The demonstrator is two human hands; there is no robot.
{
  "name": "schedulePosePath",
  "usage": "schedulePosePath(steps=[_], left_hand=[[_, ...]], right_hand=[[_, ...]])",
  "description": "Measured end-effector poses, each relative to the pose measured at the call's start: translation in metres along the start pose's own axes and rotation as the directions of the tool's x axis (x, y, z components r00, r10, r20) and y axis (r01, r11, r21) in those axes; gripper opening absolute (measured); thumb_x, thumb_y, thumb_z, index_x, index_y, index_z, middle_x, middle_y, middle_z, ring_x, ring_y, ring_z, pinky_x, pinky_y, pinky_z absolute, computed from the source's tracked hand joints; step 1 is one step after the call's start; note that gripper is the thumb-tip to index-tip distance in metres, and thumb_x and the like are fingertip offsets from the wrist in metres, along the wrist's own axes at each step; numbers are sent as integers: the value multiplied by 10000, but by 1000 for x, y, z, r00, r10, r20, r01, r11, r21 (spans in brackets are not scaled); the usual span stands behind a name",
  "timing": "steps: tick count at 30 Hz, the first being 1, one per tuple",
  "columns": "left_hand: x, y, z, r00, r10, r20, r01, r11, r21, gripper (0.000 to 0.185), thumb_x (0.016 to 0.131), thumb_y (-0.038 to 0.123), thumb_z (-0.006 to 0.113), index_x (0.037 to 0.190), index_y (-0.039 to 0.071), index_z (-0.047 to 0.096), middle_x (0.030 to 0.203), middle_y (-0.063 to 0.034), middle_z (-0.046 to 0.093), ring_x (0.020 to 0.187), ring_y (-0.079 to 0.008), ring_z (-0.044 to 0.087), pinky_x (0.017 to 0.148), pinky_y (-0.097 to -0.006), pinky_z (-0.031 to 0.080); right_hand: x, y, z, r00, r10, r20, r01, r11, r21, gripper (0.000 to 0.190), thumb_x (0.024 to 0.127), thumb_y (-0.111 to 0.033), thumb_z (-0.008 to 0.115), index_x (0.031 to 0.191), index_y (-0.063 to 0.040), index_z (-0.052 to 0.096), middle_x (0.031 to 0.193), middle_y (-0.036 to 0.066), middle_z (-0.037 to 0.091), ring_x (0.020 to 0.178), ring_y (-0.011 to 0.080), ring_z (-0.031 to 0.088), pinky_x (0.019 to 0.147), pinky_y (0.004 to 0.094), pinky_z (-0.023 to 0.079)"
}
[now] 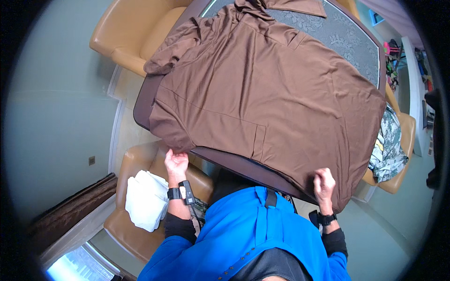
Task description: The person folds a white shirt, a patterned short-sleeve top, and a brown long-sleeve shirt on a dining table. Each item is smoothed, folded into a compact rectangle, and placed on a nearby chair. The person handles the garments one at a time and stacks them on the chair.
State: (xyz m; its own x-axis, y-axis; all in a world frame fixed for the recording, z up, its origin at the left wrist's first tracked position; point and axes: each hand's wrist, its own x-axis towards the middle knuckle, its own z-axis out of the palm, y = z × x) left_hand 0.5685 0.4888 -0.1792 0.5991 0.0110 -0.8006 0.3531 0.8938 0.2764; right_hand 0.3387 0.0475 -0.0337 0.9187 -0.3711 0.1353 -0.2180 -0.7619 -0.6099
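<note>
A large brown garment (291,91) lies spread over the table, its fabric creased. It has pocket welts, and a sleeve (172,119) is folded near the left corner. My left hand (177,162) is palm up at the near left edge of the garment, its fingertips partly hidden under the cloth and gripping it. Over the near right part of the garment is my right hand (324,180), fingers curled. Whether it pinches any cloth there cannot be made out. Both wrists wear black straps.
The dark-rimmed table (228,165) has a grey patterned top (346,35). A tan chair (133,242) with a folded white cloth (146,200) stands at near left, another tan chair (140,31) at far left. Camouflage clothing (392,147) lies on a chair at right.
</note>
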Motion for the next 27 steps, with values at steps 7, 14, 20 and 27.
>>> schedulePosePath(steps=[7, 14, 20, 27], left_hand=[[-40, -8, 18, 980, -133, 150, 172, 941, -292, 334, 868, 313, 583, 1086, 61, 600, 1051, -69, 661, 933, -242, 630, 766, -389, 534], [-55, 34, 72, 943, 326, 68, -328, 944, 27, 451, 869, 326, 568, 1228, 57, 523, 1284, -97, 524, 1200, -274, 468, 1022, -477, 355], [-116, -16, 146, 693, 349, 630, -673, 1, 740, 350, 865, 283, 598, 1077, 5, 585, 1104, -137, 600, 1059, -277, 547, 918, -417, 428], [-137, -134, 144, 403, -567, 719, -877, -465, 124, 518, 703, 222, 716, 1158, 33, 556, 1182, -151, 568, 1102, -309, 520, 949, -388, 377]], right_hand=[[24, -31, 32, 960, 28, 279, -46, 997, 57, 194, 741, 22, 584, 926, -37, 575, 695, 114, 539, 621, 281, 578, 568, 338, 478], [15, -14, 42, 965, 110, 238, -114, 994, 3, 184, 760, -3, 588, 939, -43, 586, 793, 130, 608, 674, 286, 625, 605, 343, 500], [5, 1, 50, 901, 378, 214, -431, 840, 328, 241, 803, -48, 591, 1043, -19, 592, 774, 69, 625, 646, 157, 607, 591, 273, 485], [-11, 47, 44, 770, 500, 398, -521, 131, 843, 407, 907, -259, 538, 1220, -4, 485, 1063, 114, 608, 890, 234, 618, 723, 323, 535]])
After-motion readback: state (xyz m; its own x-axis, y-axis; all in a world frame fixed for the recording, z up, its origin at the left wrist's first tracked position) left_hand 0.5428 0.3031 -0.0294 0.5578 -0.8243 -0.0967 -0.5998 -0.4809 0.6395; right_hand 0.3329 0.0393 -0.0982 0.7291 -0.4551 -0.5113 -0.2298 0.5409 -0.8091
